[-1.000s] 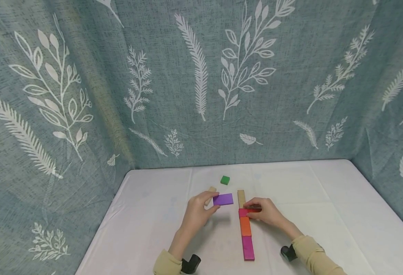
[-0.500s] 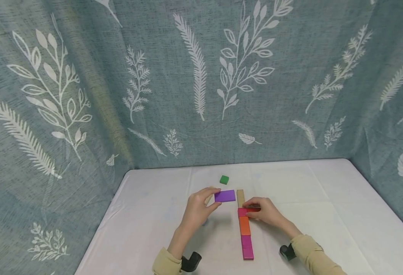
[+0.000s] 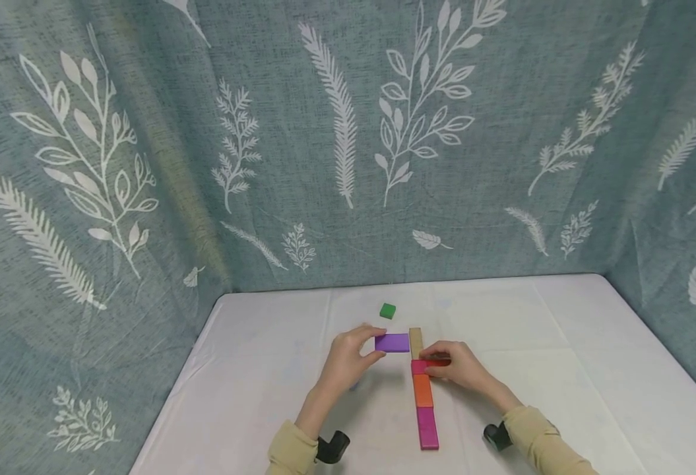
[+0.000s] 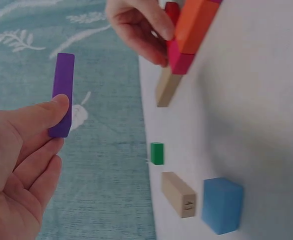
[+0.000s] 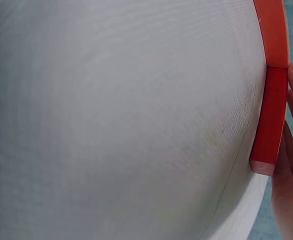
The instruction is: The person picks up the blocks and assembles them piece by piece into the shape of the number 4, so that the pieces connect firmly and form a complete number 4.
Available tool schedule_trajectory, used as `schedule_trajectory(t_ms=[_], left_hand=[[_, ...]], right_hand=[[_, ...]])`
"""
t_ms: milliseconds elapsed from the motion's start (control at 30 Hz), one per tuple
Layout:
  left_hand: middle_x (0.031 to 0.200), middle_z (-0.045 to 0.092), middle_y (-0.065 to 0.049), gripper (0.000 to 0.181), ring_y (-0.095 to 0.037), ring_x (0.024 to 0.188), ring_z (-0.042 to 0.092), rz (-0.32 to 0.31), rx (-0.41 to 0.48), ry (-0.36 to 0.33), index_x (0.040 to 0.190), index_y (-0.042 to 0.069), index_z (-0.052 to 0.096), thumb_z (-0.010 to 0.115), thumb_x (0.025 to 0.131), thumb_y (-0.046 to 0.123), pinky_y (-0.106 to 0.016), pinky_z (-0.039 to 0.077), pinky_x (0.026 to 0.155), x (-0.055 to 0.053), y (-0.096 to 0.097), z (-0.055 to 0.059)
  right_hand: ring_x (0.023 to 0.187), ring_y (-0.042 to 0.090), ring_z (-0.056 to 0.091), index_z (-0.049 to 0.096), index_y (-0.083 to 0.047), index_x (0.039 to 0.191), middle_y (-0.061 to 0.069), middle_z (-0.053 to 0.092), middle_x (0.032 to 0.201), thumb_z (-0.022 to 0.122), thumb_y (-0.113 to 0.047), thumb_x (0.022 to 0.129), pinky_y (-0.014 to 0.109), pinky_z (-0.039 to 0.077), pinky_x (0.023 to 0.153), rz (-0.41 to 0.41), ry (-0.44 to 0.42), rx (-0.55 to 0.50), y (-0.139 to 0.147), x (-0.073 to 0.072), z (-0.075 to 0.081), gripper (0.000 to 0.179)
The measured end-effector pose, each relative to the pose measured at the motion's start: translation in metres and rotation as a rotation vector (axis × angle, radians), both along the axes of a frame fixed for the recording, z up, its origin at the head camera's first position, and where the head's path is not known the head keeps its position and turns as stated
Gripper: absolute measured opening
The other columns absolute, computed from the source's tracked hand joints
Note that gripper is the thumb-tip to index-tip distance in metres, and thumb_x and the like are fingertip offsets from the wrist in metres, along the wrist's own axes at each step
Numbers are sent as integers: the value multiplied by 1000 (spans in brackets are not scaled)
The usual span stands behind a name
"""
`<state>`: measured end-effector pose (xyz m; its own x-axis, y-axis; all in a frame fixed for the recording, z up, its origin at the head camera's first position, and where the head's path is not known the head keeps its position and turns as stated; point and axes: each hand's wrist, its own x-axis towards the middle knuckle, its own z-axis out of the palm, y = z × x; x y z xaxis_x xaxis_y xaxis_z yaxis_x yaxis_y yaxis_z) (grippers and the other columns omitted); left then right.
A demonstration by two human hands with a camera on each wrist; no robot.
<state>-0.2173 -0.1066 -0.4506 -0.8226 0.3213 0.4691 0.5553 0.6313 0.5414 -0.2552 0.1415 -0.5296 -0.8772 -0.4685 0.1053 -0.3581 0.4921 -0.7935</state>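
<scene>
My left hand pinches a purple block between thumb and fingers, held above the table; in the left wrist view the purple block stands on its long side. My right hand pinches a red block that juts sideways from a row of blocks. In the right wrist view, this red block meets the orange one. From back to front, the row has a plain wooden block, a pinkish-red one, an orange one and a magenta one.
A small green block lies behind the row on the white-covered table. Left of it, in the left wrist view, are a wooden block marked with a number and a blue block. A patterned curtain hangs behind.
My left hand has carried the purple block slightly right, closer to the wooden block at the row's back end. My right hand keeps its place on the red block.
</scene>
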Motion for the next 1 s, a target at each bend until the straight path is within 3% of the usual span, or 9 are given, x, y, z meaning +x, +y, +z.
schedule_trajectory(t_ms=[333, 567, 1000], left_hand=[[108, 72, -9, 32, -25, 107, 65, -10, -80, -135, 109, 3, 69, 76, 78, 7, -37, 53, 91, -9, 3, -23], [104, 72, -11, 30, -23, 102, 66, -29, -111, -114, 106, 1, 70, 74, 77, 2, -34, 54, 90, -14, 6, -38], [102, 72, -12, 29, -26, 100, 67, -19, -138, -131, 102, -1, 70, 75, 74, 2, -34, 53, 91, -12, 7, -57]], right_hand=[[97, 22, 64, 69, -7, 109, 7, 69, 106, 72, -13, 83, 27, 56, 85, -8, 3, 7, -1, 1, -1, 26], [97, 22, 65, 68, -6, 110, 7, 70, 106, 72, -11, 83, 26, 56, 84, -3, 12, 9, -1, 2, 1, 27], [99, 23, 64, 68, -7, 109, 7, 69, 107, 71, -12, 84, 29, 56, 86, -12, -6, 4, -2, 3, 2, 26]])
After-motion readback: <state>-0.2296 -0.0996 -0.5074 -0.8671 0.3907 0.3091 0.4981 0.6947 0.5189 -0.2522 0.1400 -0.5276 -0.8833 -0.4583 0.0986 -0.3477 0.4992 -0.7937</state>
